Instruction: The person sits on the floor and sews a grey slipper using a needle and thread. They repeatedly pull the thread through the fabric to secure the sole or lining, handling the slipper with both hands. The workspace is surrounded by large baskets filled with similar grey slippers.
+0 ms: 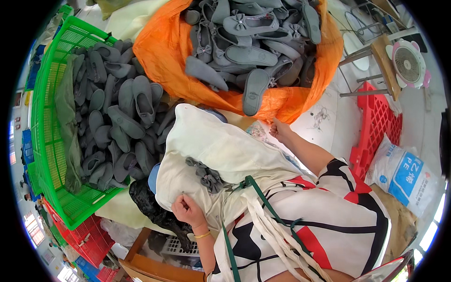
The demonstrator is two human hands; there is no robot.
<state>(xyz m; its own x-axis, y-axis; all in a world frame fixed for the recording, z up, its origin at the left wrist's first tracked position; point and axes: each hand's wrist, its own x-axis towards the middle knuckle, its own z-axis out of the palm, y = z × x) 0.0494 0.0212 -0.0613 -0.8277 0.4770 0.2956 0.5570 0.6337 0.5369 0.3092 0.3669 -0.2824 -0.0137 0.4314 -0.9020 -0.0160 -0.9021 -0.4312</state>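
Note:
My left hand is closed, its fingers curled together over the white cloth on my lap; anything inside is too small to make out. A little pile of grey fabric bows lies on that cloth, just beyond the hand. My right hand is closed in a pinch at the near edge of the orange sack; what it grips, if anything, I cannot make out. Grey flat shoes, several with bows, fill the sack. One shoe leans sole outward over its rim. Left of it, another shoe looks smeared by motion.
A green crate heaped with grey shoes stands at the left, above a red crate. At the right are a stool with a small fan, a red plastic crate and a white printed bag.

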